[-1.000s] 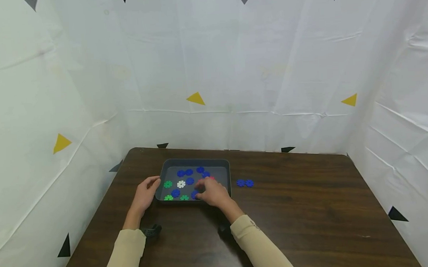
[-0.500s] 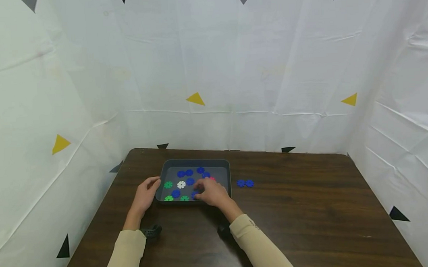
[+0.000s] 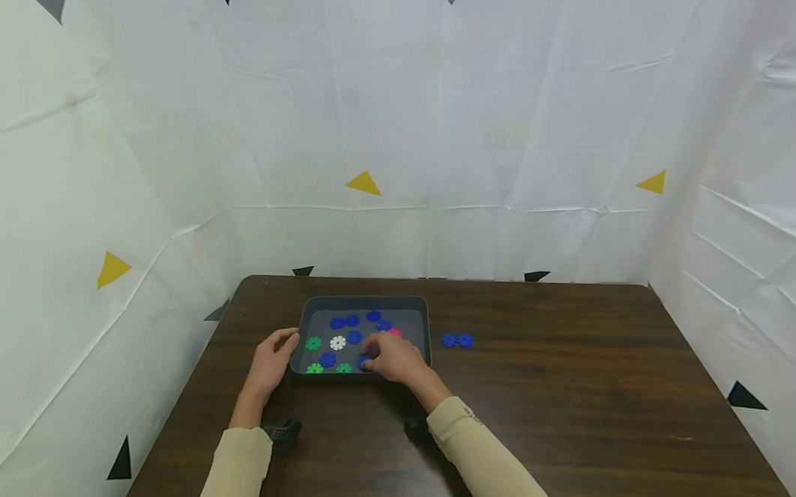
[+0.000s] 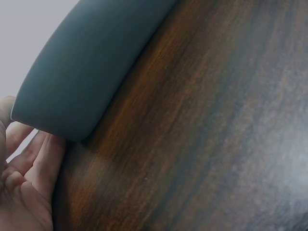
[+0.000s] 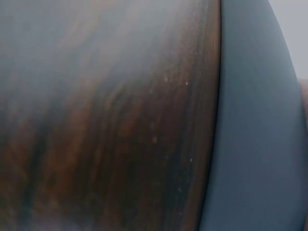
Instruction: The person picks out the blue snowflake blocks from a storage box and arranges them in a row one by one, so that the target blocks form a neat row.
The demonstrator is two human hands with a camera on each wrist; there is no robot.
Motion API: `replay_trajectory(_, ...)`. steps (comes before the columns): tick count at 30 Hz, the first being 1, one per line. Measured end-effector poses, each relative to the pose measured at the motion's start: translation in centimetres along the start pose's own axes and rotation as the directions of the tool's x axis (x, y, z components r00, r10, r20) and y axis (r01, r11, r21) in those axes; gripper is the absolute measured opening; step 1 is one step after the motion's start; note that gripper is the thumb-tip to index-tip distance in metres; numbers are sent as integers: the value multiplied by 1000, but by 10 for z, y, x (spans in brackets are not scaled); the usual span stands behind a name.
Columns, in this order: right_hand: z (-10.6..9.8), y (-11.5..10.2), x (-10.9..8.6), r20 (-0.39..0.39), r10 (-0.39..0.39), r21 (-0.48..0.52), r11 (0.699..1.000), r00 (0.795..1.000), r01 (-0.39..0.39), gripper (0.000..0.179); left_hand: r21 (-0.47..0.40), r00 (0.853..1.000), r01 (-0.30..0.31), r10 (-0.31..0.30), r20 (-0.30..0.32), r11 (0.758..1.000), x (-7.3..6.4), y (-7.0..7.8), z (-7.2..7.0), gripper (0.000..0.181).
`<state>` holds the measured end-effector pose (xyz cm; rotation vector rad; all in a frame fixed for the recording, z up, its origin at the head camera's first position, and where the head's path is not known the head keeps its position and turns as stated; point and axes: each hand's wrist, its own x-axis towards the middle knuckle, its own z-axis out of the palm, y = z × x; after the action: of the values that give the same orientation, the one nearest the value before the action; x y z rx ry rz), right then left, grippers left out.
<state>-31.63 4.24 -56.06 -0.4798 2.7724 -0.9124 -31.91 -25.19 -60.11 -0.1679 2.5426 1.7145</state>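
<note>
Seven blue plastic discs with notched edges (image 3: 354,337) show inside the tray before me, along with three green notched discs (image 3: 314,343), one white notched disc (image 3: 338,342) and one pinkish-red notched disc (image 3: 395,331), partly covered by my hand; my right hand (image 3: 398,359) reaches over the tray's near side, thumb and forefinger curved at the blue disc closest to me; I cannot tell whether they are clamped on it.

The one rectangular dark grey tray (image 3: 411,319) has rounded corners; my left hand (image 3: 267,363) touches its left wall, fingers loosely bent, thumb set apart from them; just beyond the right wall, two more blue discs (image 3: 448,340) lie side by side on the dark brown wood-grain table (image 3: 582,404).

Two cream sleeves (image 3: 230,467) cover my forearms, and two black devices (image 3: 284,432) sit at my wrists; white sheeting (image 3: 431,111) hangs around the table, bearing three yellow triangles (image 3: 364,183) and several dark ones.
</note>
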Motion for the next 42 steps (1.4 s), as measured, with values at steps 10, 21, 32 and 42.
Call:
replay_trajectory(10,-1,-1,-1,-6,40,28,999,999,-40,21,0,1000,0,0,-1,1000,-2,1,0,57)
replay_trajectory(21,-12,4,-2,-3,17,35,999,1000,-17,7,-2,1000,-2,2,3,1000,1,4,2,57)
replay_trajectory(32,-26,4,-11,-4,1,43,999,1000,-1,15,-5,1000,-5,5,2,1000,2,3,2,56)
replay_trajectory(42,-41,11,-24,-32,-17,39,999,999,18,11,6,1000,-4,4,-1,1000,6,2,-1,57)
